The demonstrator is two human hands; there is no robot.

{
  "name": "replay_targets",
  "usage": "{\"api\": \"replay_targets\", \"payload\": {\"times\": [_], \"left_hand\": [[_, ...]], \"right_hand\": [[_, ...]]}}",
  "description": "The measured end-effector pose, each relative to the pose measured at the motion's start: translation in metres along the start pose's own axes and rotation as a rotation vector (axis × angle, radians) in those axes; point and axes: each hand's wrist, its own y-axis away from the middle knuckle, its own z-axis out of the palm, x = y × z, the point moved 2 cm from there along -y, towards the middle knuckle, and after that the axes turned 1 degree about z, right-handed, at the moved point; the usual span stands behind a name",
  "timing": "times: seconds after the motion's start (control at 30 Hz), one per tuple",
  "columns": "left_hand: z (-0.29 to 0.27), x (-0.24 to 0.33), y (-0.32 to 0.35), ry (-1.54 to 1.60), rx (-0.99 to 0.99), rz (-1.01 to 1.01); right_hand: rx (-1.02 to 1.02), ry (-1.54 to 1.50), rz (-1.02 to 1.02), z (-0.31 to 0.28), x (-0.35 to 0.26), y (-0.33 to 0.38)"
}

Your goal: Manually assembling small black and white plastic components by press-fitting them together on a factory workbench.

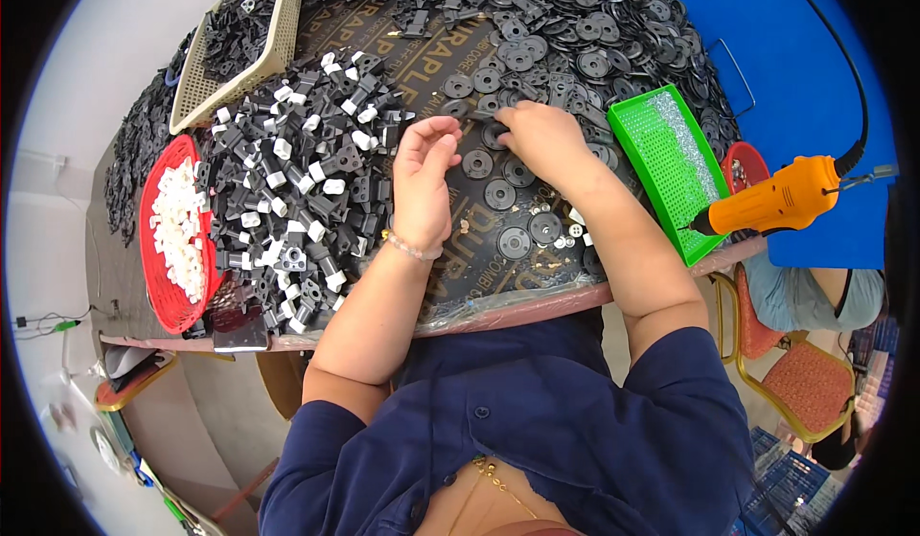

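Dark table [422, 67] fills most of the view, its edge curving round the seated person. Far side and far right: a broad heap of black discs [585, 52], each with a centre hole. Left of centre: a pile of black parts with white ends [297, 172], jumbled at all angles. Blue bin [757, 19] at upper right.

Upper left, a beige basket [283, 19] holds more black pieces. Below it, a red basket [153, 239] of small white pieces, just beside the pile. Right side, a green tray [623, 119] with shiny small hardware [685, 134] along its right side. An orange power driver [781, 196] lies across the view there, tip over the tray's near end; contact cannot be told.

Left hand [424, 172]: fingers loosely curled, thumb near the index finger, slight gap; cannot tell whether anything sits inside. Right hand [546, 138]: palm down, fingers bent, thumb and index slightly apart at a single disc [494, 135], which lies near the heap's edge, between the hands; cannot tell whether it is gripped.

Loose discs [499, 194] lie nearer the body. Smallest: white round bits [575, 231] beside them.
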Motion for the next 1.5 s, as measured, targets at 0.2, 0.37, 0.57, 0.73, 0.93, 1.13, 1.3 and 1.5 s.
{"api": "replay_targets", "payload": {"times": [0.2,0.37,0.57,0.73,0.93,1.13,1.3,1.5], "left_hand": [[0.002,0.000,0.004,0.017,-0.038,0.005],[0.000,-0.003,0.007,-0.003,-0.031,0.008],[0.000,0.005,0.002,0.046,0.014,0.032],[0.003,0.010,0.005,-0.169,0.222,0.233],[0.000,0.008,0.000,-0.293,-0.033,0.245],[0.006,0.005,0.004,0.041,-0.126,-0.220],[0.012,0.008,0.009,0.435,-0.368,-0.423],[0.013,0.005,0.006,0.399,-0.316,-0.390]], "right_hand": [[0.189,-0.045,0.067,-0.038,-0.001,-0.036],[0.234,-0.075,-0.007,0.004,-0.022,-0.152],[0.081,0.165,-0.030,0.056,-0.007,-0.222],[-0.032,-0.463,0.003,0.009,-0.026,-0.153],[-0.250,-0.942,-0.005,-0.041,-0.026,-0.028],[0.205,-1.152,0.092,-0.031,-0.011,0.011],[0.147,-1.374,0.216,-0.014,-0.019,0.012],[-0.051,-1.320,0.147,-0.021,-0.008,0.016]]}}
